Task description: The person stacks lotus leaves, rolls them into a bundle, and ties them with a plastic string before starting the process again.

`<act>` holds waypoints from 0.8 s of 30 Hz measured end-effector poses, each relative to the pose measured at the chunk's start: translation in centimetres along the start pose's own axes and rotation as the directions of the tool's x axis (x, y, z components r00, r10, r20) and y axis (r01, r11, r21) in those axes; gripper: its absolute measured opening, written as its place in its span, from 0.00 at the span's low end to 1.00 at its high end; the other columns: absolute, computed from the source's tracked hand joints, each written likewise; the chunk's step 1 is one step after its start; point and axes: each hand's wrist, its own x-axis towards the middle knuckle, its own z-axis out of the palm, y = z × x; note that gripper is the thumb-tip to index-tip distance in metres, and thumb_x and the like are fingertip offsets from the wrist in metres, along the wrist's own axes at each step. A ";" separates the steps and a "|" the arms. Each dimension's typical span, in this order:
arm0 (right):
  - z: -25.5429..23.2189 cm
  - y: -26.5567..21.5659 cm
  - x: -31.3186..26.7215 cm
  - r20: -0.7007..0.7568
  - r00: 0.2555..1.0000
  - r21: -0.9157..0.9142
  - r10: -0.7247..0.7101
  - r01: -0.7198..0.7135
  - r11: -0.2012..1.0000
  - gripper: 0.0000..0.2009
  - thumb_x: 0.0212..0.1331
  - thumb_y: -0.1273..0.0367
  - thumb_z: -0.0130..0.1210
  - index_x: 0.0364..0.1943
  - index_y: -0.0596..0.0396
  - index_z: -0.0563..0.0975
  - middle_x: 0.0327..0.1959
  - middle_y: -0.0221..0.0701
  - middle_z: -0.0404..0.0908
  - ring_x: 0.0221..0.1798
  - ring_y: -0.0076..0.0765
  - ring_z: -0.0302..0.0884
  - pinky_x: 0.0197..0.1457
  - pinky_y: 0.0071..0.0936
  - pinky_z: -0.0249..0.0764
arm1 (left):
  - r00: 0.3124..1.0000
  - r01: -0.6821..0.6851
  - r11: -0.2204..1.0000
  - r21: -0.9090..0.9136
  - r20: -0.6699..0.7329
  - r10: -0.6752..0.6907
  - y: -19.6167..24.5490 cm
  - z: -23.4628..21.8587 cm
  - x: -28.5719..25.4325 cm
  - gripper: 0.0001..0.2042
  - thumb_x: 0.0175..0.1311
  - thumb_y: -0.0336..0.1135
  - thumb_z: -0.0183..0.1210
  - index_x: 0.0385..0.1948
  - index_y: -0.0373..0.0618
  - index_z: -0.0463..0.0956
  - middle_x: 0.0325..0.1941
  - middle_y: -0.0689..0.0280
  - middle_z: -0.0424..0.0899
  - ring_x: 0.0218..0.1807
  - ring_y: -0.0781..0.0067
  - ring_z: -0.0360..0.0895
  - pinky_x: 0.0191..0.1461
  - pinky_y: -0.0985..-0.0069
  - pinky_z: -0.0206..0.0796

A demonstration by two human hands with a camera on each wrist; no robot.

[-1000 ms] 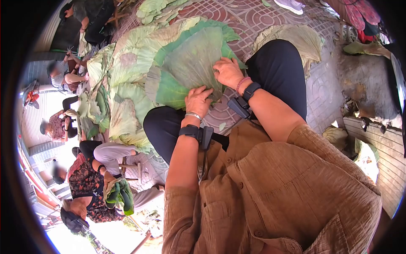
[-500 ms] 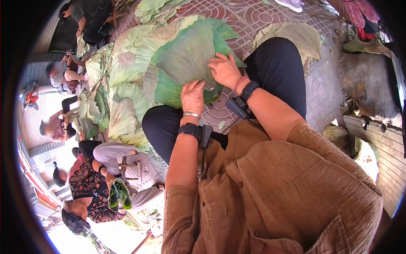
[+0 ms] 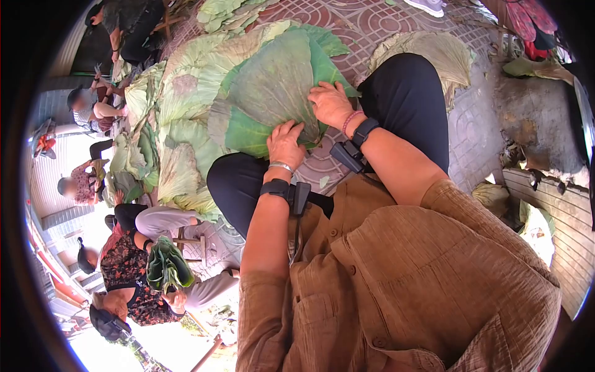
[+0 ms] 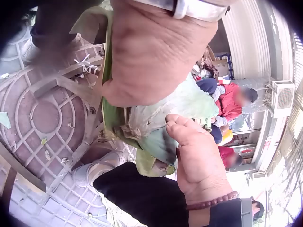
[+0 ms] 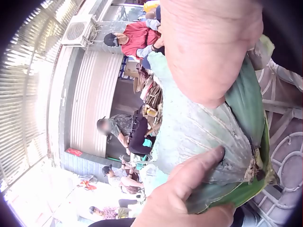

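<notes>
A stack of large folded green lotus leaves (image 3: pixel 273 77) with fanned veins spreads in front of my knees in the head view. My left hand (image 3: pixel 285 145), with a silver bracelet, grips its near edge at the lower left. In the right wrist view that left hand (image 5: pixel 182 194) has fingers over the leaf's pale surface. My right hand (image 3: pixel 333 105), with a red bead bracelet, holds the right side of the same stack. The left wrist view shows this right hand (image 4: pixel 201 156) with bent fingertips at the leaf. Brown stem ends (image 5: pixel 253 170) gather at the near corner.
Overlapping pale leaves (image 3: pixel 183 124) cover the ground to the left, and a dry leaf pile (image 3: pixel 427 59) lies beyond my right knee (image 3: pixel 406 99). A person in a floral top (image 3: pixel 124 273) holds a leaf bundle (image 3: pixel 167 266). Other people sit further left.
Both hands and the leaf stack have shifted slightly left, and the top leaf lies at a different angle. The person in the floral top has raised and turned their leaf bundle.
</notes>
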 end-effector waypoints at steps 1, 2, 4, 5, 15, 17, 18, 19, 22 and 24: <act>0.0 0.0 0.0 -0.001 1.000 0.000 -0.001 0.001 1.000 0.14 0.50 0.70 0.46 0.41 0.50 0.78 0.49 0.29 0.73 0.63 0.40 0.57 0.65 0.53 0.45 | 1.000 -0.002 1.000 -0.013 0.004 0.002 -0.2 0.1 0.0 0.24 0.43 0.27 0.60 0.48 0.58 0.75 0.57 0.66 0.69 0.61 0.62 0.60 0.61 0.63 0.50; 0.0 0.1 0.1 0.006 1.000 -0.003 -0.006 0.006 1.000 0.15 0.50 0.70 0.46 0.41 0.50 0.78 0.49 0.29 0.73 0.63 0.40 0.57 0.65 0.53 0.45 | 1.000 -0.002 1.000 -0.013 0.004 0.003 -0.4 0.2 0.1 0.24 0.43 0.27 0.60 0.48 0.58 0.75 0.57 0.66 0.69 0.61 0.62 0.60 0.61 0.63 0.50; 0.1 0.1 0.1 0.012 1.000 -0.007 -0.010 0.010 1.000 0.15 0.50 0.70 0.46 0.42 0.50 0.77 0.49 0.29 0.73 0.63 0.41 0.57 0.65 0.53 0.45 | 1.000 -0.028 0.999 0.025 -0.010 0.028 -0.8 0.6 0.1 0.22 0.45 0.29 0.59 0.47 0.60 0.76 0.56 0.66 0.71 0.60 0.62 0.61 0.61 0.63 0.51; 0.1 0.2 0.1 0.005 1.000 0.002 -0.011 0.011 1.000 0.15 0.49 0.70 0.46 0.42 0.50 0.78 0.49 0.29 0.73 0.63 0.41 0.57 0.65 0.53 0.45 | 1.000 -0.029 0.999 0.026 -0.010 0.029 -0.9 0.5 0.1 0.22 0.45 0.29 0.59 0.47 0.60 0.76 0.56 0.66 0.71 0.60 0.62 0.61 0.61 0.63 0.51; 0.0 0.0 0.0 0.027 0.999 0.014 -0.017 0.017 1.000 0.14 0.47 0.71 0.47 0.38 0.49 0.79 0.46 0.28 0.75 0.62 0.40 0.59 0.63 0.53 0.46 | 0.998 -0.063 0.992 0.110 0.000 0.063 -0.9 0.4 -0.3 0.17 0.48 0.30 0.58 0.42 0.63 0.78 0.54 0.66 0.74 0.57 0.63 0.65 0.59 0.66 0.51; 0.2 0.0 0.0 -0.007 1.000 0.012 -0.023 0.023 1.000 0.13 0.47 0.71 0.47 0.37 0.49 0.79 0.45 0.28 0.75 0.61 0.39 0.59 0.63 0.53 0.46 | 0.998 -0.060 0.992 0.107 -0.005 0.060 -0.5 0.3 -0.4 0.17 0.46 0.30 0.59 0.41 0.62 0.78 0.54 0.67 0.73 0.58 0.63 0.64 0.59 0.65 0.50; 0.4 0.1 0.0 -0.043 0.999 0.011 -0.028 0.029 1.000 0.13 0.47 0.71 0.47 0.36 0.49 0.79 0.45 0.27 0.75 0.61 0.39 0.60 0.62 0.52 0.47 | 0.999 -0.047 0.993 0.109 0.026 0.045 -0.1 -0.1 -0.5 0.20 0.43 0.30 0.61 0.43 0.60 0.76 0.55 0.66 0.71 0.59 0.62 0.62 0.59 0.64 0.50; 0.6 0.2 0.0 -0.043 0.999 0.011 -0.029 0.029 1.000 0.13 0.47 0.71 0.47 0.36 0.49 0.79 0.45 0.27 0.75 0.61 0.39 0.60 0.62 0.52 0.47 | 0.998 -0.035 0.993 0.112 0.058 0.028 0.4 -0.4 -0.6 0.23 0.40 0.31 0.63 0.45 0.58 0.74 0.55 0.66 0.69 0.60 0.61 0.60 0.59 0.62 0.49; 0.5 0.1 -0.1 -0.057 0.998 0.022 -0.031 0.032 0.999 0.12 0.47 0.71 0.47 0.35 0.49 0.79 0.43 0.27 0.76 0.60 0.39 0.61 0.62 0.52 0.47 | 1.000 -0.024 0.984 0.179 -0.002 0.025 0.6 0.9 -0.9 0.31 0.35 0.29 0.65 0.50 0.56 0.67 0.57 0.65 0.63 0.61 0.60 0.57 0.60 0.60 0.48; 0.5 0.1 -0.1 -0.082 0.996 0.036 -0.039 0.042 0.998 0.12 0.47 0.71 0.47 0.35 0.50 0.79 0.43 0.27 0.76 0.59 0.39 0.61 0.62 0.52 0.47 | 0.999 -0.037 0.972 0.230 -0.002 0.038 0.3 1.4 -0.8 0.32 0.37 0.30 0.65 0.51 0.57 0.64 0.58 0.65 0.61 0.61 0.59 0.56 0.60 0.59 0.48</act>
